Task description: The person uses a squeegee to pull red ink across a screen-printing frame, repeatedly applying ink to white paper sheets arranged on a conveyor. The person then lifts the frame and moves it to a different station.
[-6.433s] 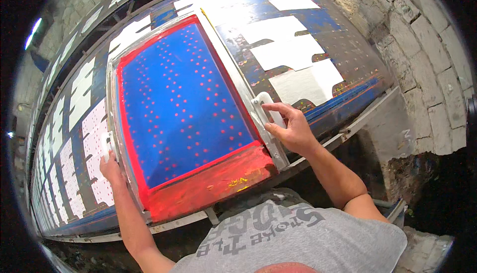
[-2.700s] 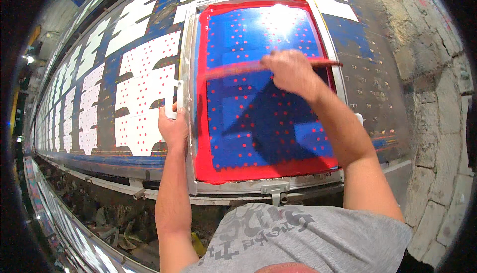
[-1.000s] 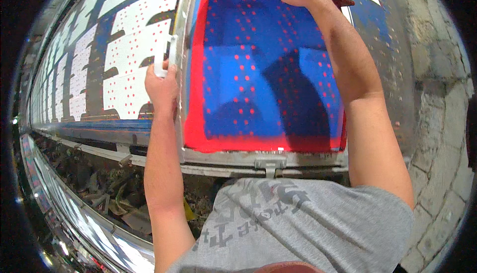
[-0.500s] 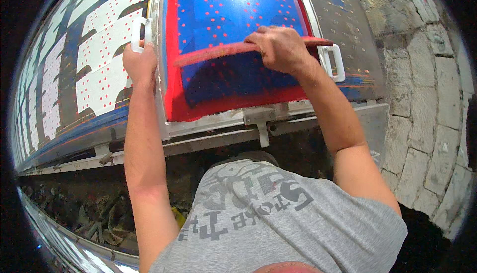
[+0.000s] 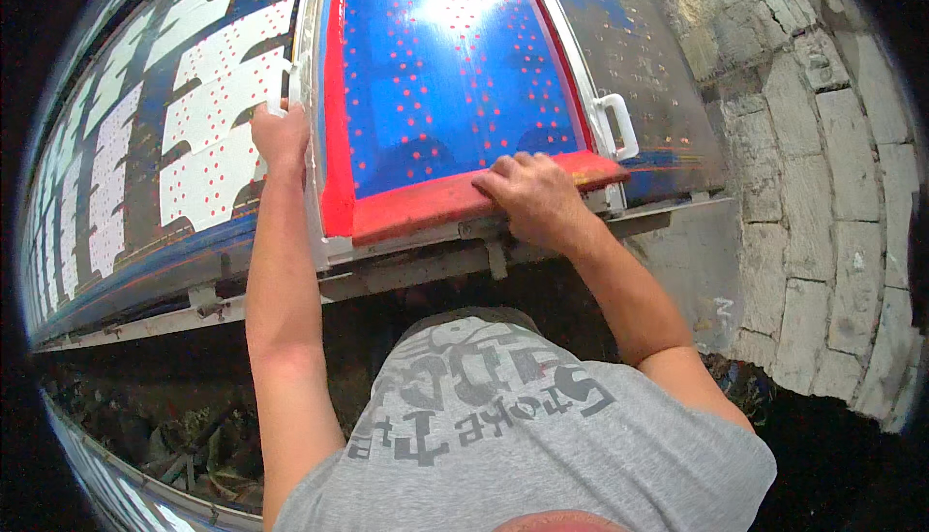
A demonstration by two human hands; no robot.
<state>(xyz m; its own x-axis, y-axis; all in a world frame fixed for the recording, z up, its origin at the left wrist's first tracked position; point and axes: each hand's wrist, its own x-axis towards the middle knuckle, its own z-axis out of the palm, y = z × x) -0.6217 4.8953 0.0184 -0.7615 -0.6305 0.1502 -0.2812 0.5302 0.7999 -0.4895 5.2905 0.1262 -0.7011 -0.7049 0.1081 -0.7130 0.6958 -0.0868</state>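
Note:
A printing screen (image 5: 464, 77) with blue mesh, red dots and a pale frame lies on the long table in front of me. My left hand (image 5: 282, 135) is closed around the white handle (image 5: 279, 104) on the frame's left side. Across the near end of the mesh lies a wide squeegee (image 5: 416, 208) smeared red. My right hand (image 5: 530, 198) grips its top edge right of the middle, fingers curled over it. Wet red ink (image 5: 334, 145) runs down the left border of the mesh. On the frame's right side a second white handle (image 5: 616, 126) has no hand on it.
White cut pieces with red dots (image 5: 218, 126) lie along the table to the left. A metal rail (image 5: 406, 261) follows the table's near edge. Rags or scraps (image 5: 203, 455) lie in the dark below at left. To the right is worn block paving (image 5: 813, 232).
The squeegee in my right hand has come toward me, from partway up the mesh to the screen's near end, and leans over more. My left hand stays on the handle.

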